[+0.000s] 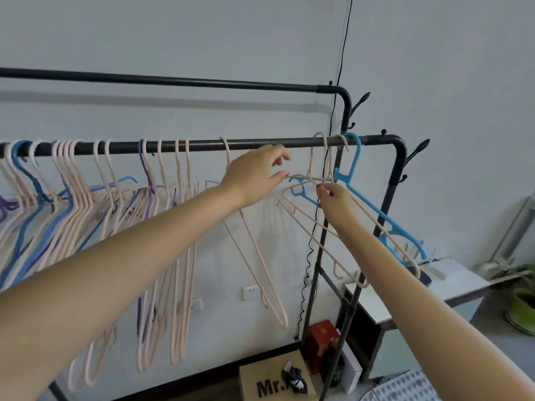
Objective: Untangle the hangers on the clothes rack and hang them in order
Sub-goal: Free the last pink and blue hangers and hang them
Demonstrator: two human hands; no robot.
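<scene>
A black clothes rack has a lower rail (202,146) and a higher rear rail (173,81). Several pink, blue and purple hangers (86,180) hang crowded on the lower rail's left part. One pink hanger (260,256) hangs alone near the middle. At the right end a bright blue hanger (385,218) and two pink hangers (321,227) hang crossed together. My left hand (254,175) reaches toward them just under the rail, fingers loosely spread, holding nothing. My right hand (337,199) pinches the pink hanger's shoulder wire next to the blue one.
A black cable (343,53) runs down the wall behind the rack's right end. A white desk (451,282) stands to the right, with a green plant pot (521,308) beyond it. A cardboard box (269,380) and a red box (321,342) sit on the floor below.
</scene>
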